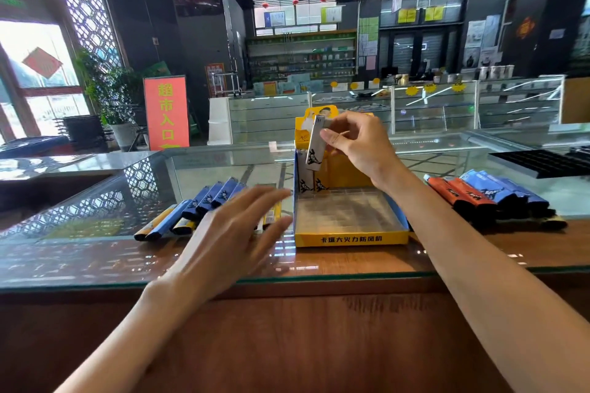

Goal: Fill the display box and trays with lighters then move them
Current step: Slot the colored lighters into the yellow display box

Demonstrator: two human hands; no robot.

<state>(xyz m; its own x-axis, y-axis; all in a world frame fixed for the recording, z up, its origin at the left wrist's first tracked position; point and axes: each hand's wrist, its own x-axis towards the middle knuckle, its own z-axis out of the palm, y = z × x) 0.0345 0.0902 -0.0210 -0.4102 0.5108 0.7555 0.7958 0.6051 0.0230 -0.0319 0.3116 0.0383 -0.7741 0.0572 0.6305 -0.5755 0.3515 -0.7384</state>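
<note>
- up front, a brown wooden counter (319, 344) runs across the view, and its glass top (95, 258) begins just beyond the near edge.
- the left hand (236, 233) is spread over the glass left of centre, fingers straight and apart, holding nothing. it is blurred, so i cannot tell whether it touches the lighters under it.
- a row of blue and yellow lighters (198, 207) lies side by side on the glass, under that hand and to its left.
- a yellow display box (351, 239) sits at the middle of the counter, its front wall towards the near edge, with a clear gridded insert (344, 214) inside.
- two standing lighters (305, 182), both white, are upright in the box's back left corner.
- the right hand (360, 143) is raised over the back of the box and pinches a white lighter (314, 150) near its top between thumb and fingertips. the lighter hangs slightly tilted, directly above the standing pair.
- a heap of orange and blue lighters (479, 193) lies on the glass towards the right end.
- a black tray (542, 163) rests by the far right edge.
</note>
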